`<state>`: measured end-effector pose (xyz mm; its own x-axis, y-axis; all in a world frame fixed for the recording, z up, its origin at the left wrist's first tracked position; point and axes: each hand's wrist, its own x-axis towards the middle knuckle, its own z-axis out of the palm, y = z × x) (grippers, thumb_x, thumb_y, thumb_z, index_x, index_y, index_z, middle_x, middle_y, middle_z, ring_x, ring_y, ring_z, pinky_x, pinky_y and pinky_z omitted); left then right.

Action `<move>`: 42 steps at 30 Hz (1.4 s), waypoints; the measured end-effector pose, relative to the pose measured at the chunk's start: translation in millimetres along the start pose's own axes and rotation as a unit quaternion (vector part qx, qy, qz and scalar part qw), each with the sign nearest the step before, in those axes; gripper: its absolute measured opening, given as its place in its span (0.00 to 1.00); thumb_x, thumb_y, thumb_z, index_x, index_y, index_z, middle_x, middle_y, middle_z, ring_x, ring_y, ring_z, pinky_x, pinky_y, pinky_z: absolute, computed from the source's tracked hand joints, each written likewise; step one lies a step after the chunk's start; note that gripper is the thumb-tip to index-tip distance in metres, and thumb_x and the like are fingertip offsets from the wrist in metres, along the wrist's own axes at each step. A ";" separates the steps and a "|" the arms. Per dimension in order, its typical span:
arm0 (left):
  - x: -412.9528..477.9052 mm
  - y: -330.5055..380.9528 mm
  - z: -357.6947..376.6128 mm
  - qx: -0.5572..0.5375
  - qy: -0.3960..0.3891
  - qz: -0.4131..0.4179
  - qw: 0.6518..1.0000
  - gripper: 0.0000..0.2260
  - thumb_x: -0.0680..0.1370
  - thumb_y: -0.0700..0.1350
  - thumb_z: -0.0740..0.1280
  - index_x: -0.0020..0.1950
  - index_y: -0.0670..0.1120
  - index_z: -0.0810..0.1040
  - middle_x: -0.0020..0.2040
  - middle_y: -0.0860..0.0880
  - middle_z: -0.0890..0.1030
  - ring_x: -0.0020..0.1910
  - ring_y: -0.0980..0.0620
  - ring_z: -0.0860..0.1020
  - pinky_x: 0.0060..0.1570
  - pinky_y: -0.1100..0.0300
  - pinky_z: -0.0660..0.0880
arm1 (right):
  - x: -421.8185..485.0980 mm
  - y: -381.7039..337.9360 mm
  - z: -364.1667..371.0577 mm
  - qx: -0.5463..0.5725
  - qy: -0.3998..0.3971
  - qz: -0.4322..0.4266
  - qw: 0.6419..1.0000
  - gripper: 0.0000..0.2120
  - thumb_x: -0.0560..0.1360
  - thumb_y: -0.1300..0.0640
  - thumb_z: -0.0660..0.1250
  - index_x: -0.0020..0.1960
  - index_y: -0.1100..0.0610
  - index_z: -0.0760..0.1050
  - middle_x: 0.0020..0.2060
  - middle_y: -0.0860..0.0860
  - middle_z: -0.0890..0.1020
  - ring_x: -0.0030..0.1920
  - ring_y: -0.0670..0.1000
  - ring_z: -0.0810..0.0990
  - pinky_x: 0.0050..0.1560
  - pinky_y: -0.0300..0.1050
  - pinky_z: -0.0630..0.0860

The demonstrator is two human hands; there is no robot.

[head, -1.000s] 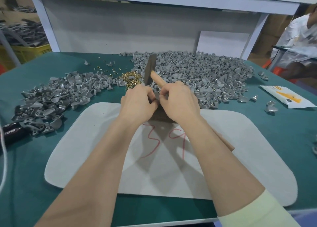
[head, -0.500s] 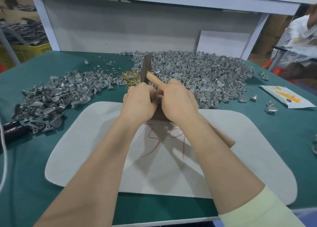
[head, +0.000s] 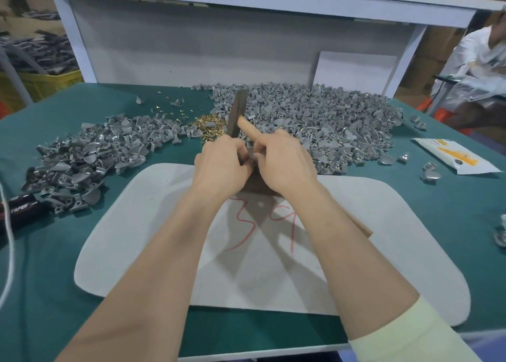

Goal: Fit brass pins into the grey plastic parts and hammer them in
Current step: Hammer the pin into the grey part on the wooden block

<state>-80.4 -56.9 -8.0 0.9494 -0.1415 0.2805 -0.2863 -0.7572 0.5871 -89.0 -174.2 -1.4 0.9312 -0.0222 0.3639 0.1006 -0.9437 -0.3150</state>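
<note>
My two hands meet at the far edge of the white mat (head: 164, 238). My left hand (head: 221, 167) has its fingers curled and pinches a small grey plastic part (head: 250, 156), mostly hidden between the hands. My right hand (head: 284, 164) grips the hammer just below its head, index finger stretched up along the dark hammer head (head: 236, 112). The wooden handle's end (head: 362, 226) pokes out under my right forearm. Brass pins (head: 209, 126) lie heaped just beyond my left hand. Grey parts form a large pile (head: 328, 123) behind my right hand and a second pile (head: 90, 153) at the left.
A dark block (head: 257, 185) lies under the hands on the mat. A black tool (head: 22, 208) and white cord (head: 9, 252) sit at the left edge. A white packet (head: 454, 156) and loose parts (head: 430, 174) lie right. A person (head: 482, 68) sits beyond.
The hammer head tipped slightly left and came back. Both hands stay pressed together at the mat's far edge.
</note>
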 end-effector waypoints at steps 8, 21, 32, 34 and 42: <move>1.9 -5.1 1.0 0.012 0.040 -0.051 0.998 0.04 0.75 0.47 0.67 0.40 0.50 0.75 0.49 0.47 0.80 0.54 0.41 0.75 0.55 0.49 0.73 | -4.3 6.7 -16.7 0.113 0.028 0.023 0.993 0.15 0.78 0.59 0.60 0.62 0.47 0.73 0.55 0.55 0.79 0.55 0.57 0.77 0.56 0.52 0.74; 4.2 -7.9 3.4 -0.028 0.067 -0.106 0.992 0.05 0.75 0.45 0.66 0.40 0.48 0.73 0.51 0.45 0.80 0.53 0.42 0.76 0.55 0.52 0.73 | -17.5 14.6 -55.5 0.082 0.055 -0.033 0.995 0.18 0.76 0.55 0.64 0.63 0.39 0.73 0.35 0.38 0.73 0.43 0.49 0.74 0.44 0.44 0.71; 0.6 0.4 -1.7 -0.026 -0.001 -0.053 0.998 0.05 0.73 0.46 0.69 0.39 0.50 0.76 0.48 0.46 0.82 0.54 0.42 0.77 0.56 0.49 0.73 | -8.3 2.7 -17.0 0.008 -0.002 0.020 1.000 0.10 0.78 0.52 0.62 0.54 0.44 0.79 0.48 0.50 0.67 0.50 0.57 0.78 0.45 0.46 0.68; 0.1 0.6 -1.9 -0.031 0.000 -0.050 0.998 0.05 0.73 0.46 0.70 0.38 0.51 0.75 0.47 0.48 0.81 0.54 0.42 0.76 0.56 0.48 0.73 | -8.2 -0.6 -13.8 0.006 -0.014 0.022 1.000 0.08 0.77 0.49 0.64 0.53 0.45 0.80 0.48 0.50 0.67 0.50 0.58 0.77 0.45 0.46 0.67; 0.1 0.2 -2.3 -0.033 0.002 -0.040 0.999 0.10 0.73 0.46 0.69 0.34 0.53 0.71 0.42 0.50 0.77 0.52 0.42 0.76 0.55 0.49 0.74 | -5.8 -4.0 -7.2 -0.020 0.004 0.023 1.000 0.08 0.77 0.49 0.63 0.52 0.47 0.80 0.45 0.50 0.67 0.50 0.58 0.77 0.44 0.46 0.64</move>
<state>-80.6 -55.6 -6.2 0.9692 -0.0792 0.2330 -0.2170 -0.7221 0.6569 -97.4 -172.7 4.0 0.9318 -0.0689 0.3564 0.0432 -0.9538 -0.2974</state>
